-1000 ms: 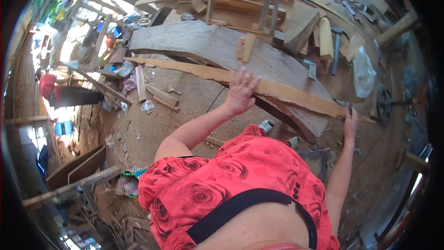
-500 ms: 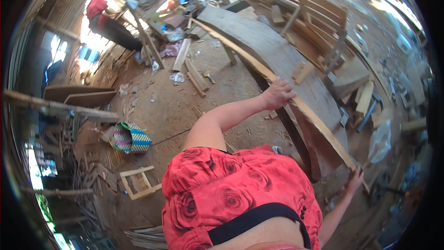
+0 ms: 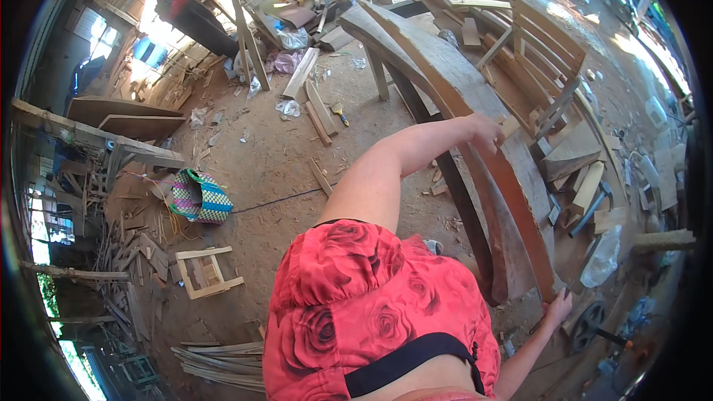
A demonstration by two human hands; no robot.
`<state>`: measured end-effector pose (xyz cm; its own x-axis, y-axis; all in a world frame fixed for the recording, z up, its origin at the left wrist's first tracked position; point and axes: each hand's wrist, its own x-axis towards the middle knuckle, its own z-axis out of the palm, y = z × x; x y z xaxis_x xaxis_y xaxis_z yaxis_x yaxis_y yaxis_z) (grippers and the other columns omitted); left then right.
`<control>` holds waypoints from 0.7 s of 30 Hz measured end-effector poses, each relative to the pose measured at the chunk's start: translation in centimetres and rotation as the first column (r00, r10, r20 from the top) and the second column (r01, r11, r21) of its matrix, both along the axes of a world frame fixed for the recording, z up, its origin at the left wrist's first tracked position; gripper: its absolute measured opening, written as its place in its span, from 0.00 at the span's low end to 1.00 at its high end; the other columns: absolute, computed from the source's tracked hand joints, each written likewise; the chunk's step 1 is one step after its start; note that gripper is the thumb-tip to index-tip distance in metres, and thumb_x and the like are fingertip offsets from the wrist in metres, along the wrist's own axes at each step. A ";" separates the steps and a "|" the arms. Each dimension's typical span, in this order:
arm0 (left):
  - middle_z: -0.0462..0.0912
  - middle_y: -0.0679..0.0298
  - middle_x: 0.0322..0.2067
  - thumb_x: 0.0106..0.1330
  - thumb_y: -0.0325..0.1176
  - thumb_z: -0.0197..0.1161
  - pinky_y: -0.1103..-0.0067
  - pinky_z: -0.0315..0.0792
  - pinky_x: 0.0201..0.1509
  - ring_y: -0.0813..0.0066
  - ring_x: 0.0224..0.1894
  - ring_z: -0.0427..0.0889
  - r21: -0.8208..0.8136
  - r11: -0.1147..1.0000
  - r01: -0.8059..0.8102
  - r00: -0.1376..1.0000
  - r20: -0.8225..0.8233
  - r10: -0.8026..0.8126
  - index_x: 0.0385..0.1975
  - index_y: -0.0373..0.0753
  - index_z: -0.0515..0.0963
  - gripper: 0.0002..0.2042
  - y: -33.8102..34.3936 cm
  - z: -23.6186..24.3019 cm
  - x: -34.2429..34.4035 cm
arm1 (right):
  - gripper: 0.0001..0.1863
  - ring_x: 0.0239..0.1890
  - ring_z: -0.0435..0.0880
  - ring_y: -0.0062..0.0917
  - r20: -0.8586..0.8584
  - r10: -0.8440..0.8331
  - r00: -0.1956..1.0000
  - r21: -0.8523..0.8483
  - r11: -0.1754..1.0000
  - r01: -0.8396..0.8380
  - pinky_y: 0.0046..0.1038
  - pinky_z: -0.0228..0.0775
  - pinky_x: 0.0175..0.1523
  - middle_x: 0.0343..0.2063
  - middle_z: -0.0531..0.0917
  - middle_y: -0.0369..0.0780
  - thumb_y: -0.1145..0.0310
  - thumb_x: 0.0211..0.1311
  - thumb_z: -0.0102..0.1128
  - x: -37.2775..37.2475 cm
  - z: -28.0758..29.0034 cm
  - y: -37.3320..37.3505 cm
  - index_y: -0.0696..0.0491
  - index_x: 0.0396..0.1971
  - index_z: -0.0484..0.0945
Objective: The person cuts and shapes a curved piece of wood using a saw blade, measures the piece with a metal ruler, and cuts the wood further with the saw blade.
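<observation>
Seen from the floor here, taking the worker's straight ahead as twelve o'clock, the largest item is the broad grey slab [image 3: 523, 160] at one o'clock. The long curved plank [image 3: 506, 197] lies along its near side, between one and two o'clock, tipped on edge, a reddish-brown face toward the worker; whether it bears on the slab I cannot tell. Beyond, at one o'clock, stands a slatted wooden seat [image 3: 548, 37]; at ten, on the ground, a woven basket [image 3: 202, 197]; at two, a hammer [image 3: 592, 210].

The left hand [image 3: 486, 132], at one o'clock, touches the plank's upper edge with bent fingers; how firmly they close I cannot tell. The right hand [image 3: 557, 304], at three o'clock, has its fingers closed round the near end.

Risk, in my judgement: the plank could roll off its edge or slide toward the worker's legs if the left fingers slip, since its curve offers uneven support. A rough edge could splinter into bare skin if the wood shifts under the grip.

Alignment: the long axis runs from eleven o'clock to five, the far end pointing to eleven, the near end sitting in the right hand
</observation>
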<state>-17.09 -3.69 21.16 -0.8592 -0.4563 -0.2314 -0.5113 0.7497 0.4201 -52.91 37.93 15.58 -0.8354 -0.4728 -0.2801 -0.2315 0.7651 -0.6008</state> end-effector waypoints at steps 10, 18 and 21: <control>0.72 0.57 0.50 0.51 0.50 0.58 0.59 0.59 0.57 0.58 0.58 0.65 -0.244 0.968 -0.059 0.991 -0.128 0.028 0.47 0.47 0.74 0.23 0.2 -1.8 0.7 | 0.20 0.37 0.79 0.45 -0.409 0.237 0.881 0.174 0.968 -0.179 0.40 0.69 0.39 0.35 0.81 0.50 0.56 0.63 0.48 -2.2 -2.0 -0.9 0.60 0.40 0.75; 0.64 0.53 0.57 0.56 0.47 0.55 0.57 0.46 0.67 0.54 0.64 0.57 -0.379 0.913 -0.147 0.986 -0.127 0.106 0.58 0.45 0.66 0.28 4.9 -2.6 0.6 | 0.20 0.40 0.77 0.46 -0.320 0.172 0.932 0.070 0.985 -0.158 0.39 0.66 0.43 0.36 0.80 0.51 0.56 0.63 0.48 -1.7 -1.5 -1.0 0.60 0.39 0.76; 0.61 0.50 0.60 0.54 0.44 0.58 0.59 0.42 0.70 0.51 0.67 0.50 -0.291 0.954 -0.072 0.996 -0.063 0.056 0.60 0.37 0.61 0.33 8.6 -0.6 -0.5 | 0.20 0.40 0.78 0.46 -0.312 0.161 0.936 0.075 0.987 -0.145 0.39 0.66 0.43 0.36 0.81 0.51 0.57 0.63 0.48 -1.8 -1.8 -0.6 0.60 0.40 0.76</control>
<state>-17.60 4.88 20.55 -0.8333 -0.5517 -0.0343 -0.5453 0.8101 0.2154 -54.69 37.29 13.82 -0.8033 -0.5943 -0.0398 -0.5201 0.7325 -0.4391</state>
